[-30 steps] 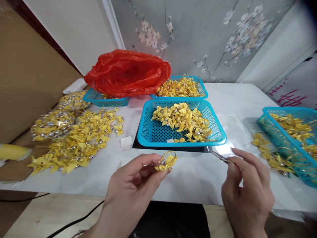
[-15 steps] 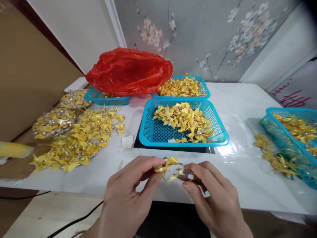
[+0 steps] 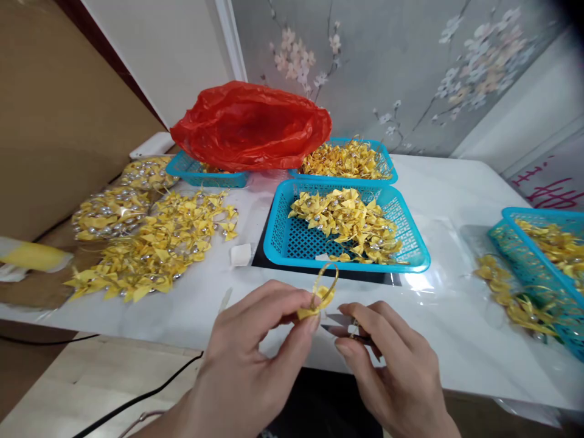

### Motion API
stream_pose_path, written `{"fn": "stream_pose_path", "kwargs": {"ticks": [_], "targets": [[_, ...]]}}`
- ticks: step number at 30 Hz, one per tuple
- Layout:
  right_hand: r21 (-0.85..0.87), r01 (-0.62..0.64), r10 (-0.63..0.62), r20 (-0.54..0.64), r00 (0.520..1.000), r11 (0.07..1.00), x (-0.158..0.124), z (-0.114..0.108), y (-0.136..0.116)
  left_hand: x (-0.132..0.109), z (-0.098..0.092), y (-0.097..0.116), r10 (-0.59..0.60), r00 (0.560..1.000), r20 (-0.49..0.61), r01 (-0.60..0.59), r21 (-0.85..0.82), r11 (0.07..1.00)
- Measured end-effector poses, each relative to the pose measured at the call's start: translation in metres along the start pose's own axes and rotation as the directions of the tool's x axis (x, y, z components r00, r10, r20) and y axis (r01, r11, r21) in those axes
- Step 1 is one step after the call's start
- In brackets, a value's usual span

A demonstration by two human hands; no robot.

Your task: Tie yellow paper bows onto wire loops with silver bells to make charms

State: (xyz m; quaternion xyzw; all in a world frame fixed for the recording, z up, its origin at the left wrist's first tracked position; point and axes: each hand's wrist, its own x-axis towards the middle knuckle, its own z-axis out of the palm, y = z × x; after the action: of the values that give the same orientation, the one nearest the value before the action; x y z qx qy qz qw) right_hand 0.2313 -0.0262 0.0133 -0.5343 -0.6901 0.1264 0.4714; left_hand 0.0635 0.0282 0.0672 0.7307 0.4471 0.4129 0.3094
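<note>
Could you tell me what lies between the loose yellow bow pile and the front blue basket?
A small white block on the table, shown in the head view.

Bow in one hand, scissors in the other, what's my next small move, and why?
Probably slide the small metal scissors in the right hand leftward to the yellow ribbon bow with its gold loop: the left hand pinches it, and the blade tips sit just short of it.

yellow ribbon bow (image 3: 316,302), gold loop (image 3: 329,275) upright, small scissors (image 3: 338,321) just beside
</note>
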Motion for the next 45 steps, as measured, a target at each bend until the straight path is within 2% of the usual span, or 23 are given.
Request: {"fn": "stream_pose_path", "kwargs": {"ticks": [1, 3, 5, 7, 12, 20, 33, 45], "targets": [[-0.002, -0.005, 0.005, -0.003, 1.0, 1.0, 0.001, -0.001, 0.0, 0.001, 0.0, 0.001, -0.127, 0.992, 0.005, 0.127, -0.073, 0.989], [-0.02, -0.009, 0.009, -0.009, 1.0, 1.0, 0.002, -0.003, 0.0, 0.004, -0.001, 0.003, -0.333, 0.942, 0.047, 0.335, -0.2, 0.921], [-0.063, -0.012, 0.01, -0.023, 1.0, 0.998, 0.003, -0.004, 0.0, 0.006, -0.001, 0.003, -0.438, 0.894, 0.097, 0.447, -0.277, 0.851], [-0.103, 0.0, -0.003, -0.028, 1.0, 0.995, 0.004, -0.004, 0.0, 0.007, -0.001, 0.003, -0.471, 0.87, 0.145, 0.492, -0.325, 0.808], [-0.126, 0.017, -0.017, 0.002, 1.0, 0.992, 0.005, -0.003, 0.001, 0.007, -0.001, 0.001, -0.447, 0.872, 0.198, 0.489, -0.386, 0.783], [-0.156, 0.01, -0.008, 0.015, 1.0, 0.988, 0.009, -0.005, 0.0, 0.007, -0.005, -0.001, -0.464, 0.846, 0.262, 0.531, -0.342, 0.775], [-0.129, -0.008, 0.013, 0.038, 0.999, 0.992, 0.006, -0.002, 0.0, 0.006, -0.004, -0.002, -0.463, 0.848, 0.258, 0.53, -0.373, 0.762], [-0.138, 0.056, -0.055, 0.013, 0.998, 0.989, 0.012, 0.002, -0.003, 0.006, -0.003, -0.001, -0.469, 0.835, 0.286, 0.55, -0.415, 0.725]]}}
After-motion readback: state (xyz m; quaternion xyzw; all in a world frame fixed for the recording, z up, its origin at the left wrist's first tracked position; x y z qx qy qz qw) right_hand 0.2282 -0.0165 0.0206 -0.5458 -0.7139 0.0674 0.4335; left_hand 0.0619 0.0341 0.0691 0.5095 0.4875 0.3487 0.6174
